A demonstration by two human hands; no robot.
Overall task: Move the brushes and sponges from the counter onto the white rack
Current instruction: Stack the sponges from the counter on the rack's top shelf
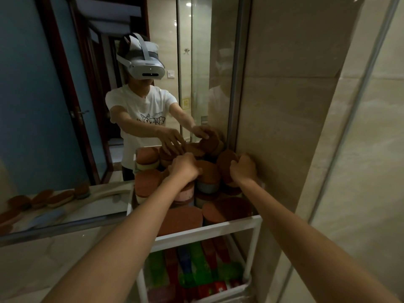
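The white rack [209,228] stands against the tiled wall, and its top shelf is piled with round and oval sponges [181,219] with brown scrub tops. My right hand [243,169] grips a round brown sponge [225,164] held on edge at the back right of the pile, next to the wall. Over the middle of the pile, my left hand [185,169] curls its fingers over a brown-topped sponge [208,171]. The lower shelf holds green, red and blue brushes [196,267] lying side by side.
A large mirror [54,106] behind the counter shows a person wearing a headset, and several sponges and brushes [43,200] on the counter. The pale counter top [54,265] lies left of the rack. A tiled wall [295,127] closes the right side.
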